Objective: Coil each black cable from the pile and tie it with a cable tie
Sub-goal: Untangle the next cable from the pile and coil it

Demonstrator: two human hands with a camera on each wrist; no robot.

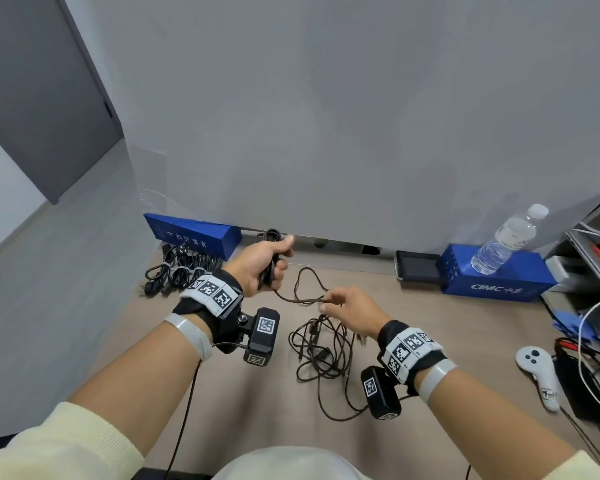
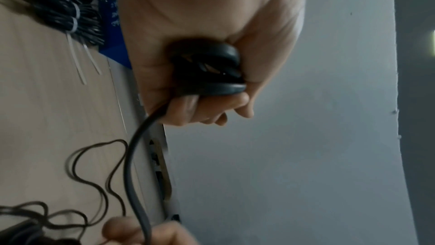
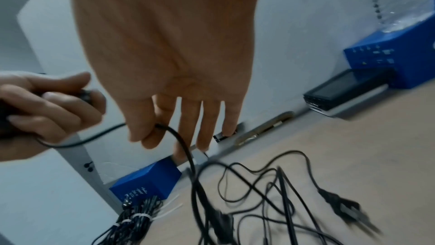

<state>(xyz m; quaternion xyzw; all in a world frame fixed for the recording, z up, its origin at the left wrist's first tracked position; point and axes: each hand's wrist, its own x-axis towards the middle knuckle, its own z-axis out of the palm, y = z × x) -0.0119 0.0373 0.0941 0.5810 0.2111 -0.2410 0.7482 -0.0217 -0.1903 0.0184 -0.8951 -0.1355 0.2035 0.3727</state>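
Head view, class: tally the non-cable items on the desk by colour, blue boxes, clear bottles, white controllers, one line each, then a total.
Blue boxes: 2
Clear bottles: 1
White controllers: 1
Total: 4

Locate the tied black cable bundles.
In the head view, the tied black cable bundles lie far left on the wooden desk, against the left blue box.

Water bottle (image 1: pixel 510 239) atop blue box (image 1: pixel 492 276), white controller (image 1: pixel 538 375) nearby.
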